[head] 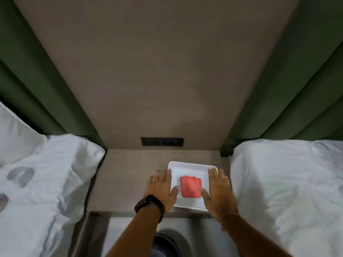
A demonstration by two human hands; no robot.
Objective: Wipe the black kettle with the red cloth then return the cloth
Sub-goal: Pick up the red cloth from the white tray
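A folded red cloth lies in the middle of a white tray on a brown bedside table. My left hand rests flat at the tray's left edge, fingers apart, holding nothing. At the tray's right edge my right hand lies flat too, fingers spread and empty. Neither hand touches the cloth. A dark rounded object shows low down between my forearms; I cannot tell whether it is the black kettle.
Beds with white bedding flank the table: one on the left, one on the right. A dark socket panel sits in the brown wall panel behind the table. Green padded headboards rise on both sides.
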